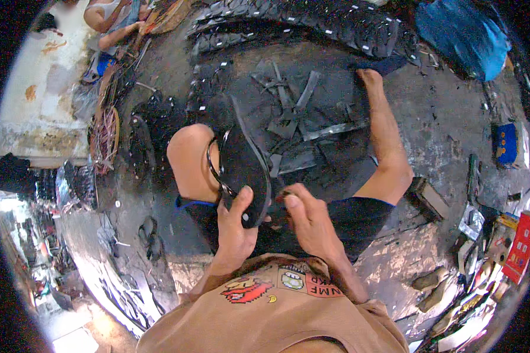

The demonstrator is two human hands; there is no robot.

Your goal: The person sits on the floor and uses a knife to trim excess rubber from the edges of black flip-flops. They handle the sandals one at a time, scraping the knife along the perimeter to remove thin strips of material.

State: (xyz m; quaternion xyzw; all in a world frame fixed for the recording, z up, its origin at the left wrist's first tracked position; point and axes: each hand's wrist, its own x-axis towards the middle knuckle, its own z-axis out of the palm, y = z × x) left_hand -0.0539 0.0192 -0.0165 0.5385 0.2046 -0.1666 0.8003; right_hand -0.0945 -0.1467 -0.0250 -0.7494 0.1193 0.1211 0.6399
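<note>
My left hand point(234, 226) grips the heel end of a black flip-flop point(240, 150), thumb on top, with its toe end pointing away from me. A glossy black strap stands out from the sandal's left side, beside my bare knee. A small white spot shows near the heel. Just right of the sole's edge, my right hand point(312, 220) is closed, thumb against curled fingers. Something small and dark sits at its fingertips, too unclear to name. Whether that hand touches the sole I cannot tell. Strips of black sheet scrap point(291, 112) lie on the floor beyond.
A long row of black sandals point(300, 20) with white tags spans the far floor. A blue plastic sack point(465, 38) stands far right. Beside my right knee lies a dark block point(428, 199). Another person's arm point(115, 38) shows at far left, near bundled strands point(105, 132).
</note>
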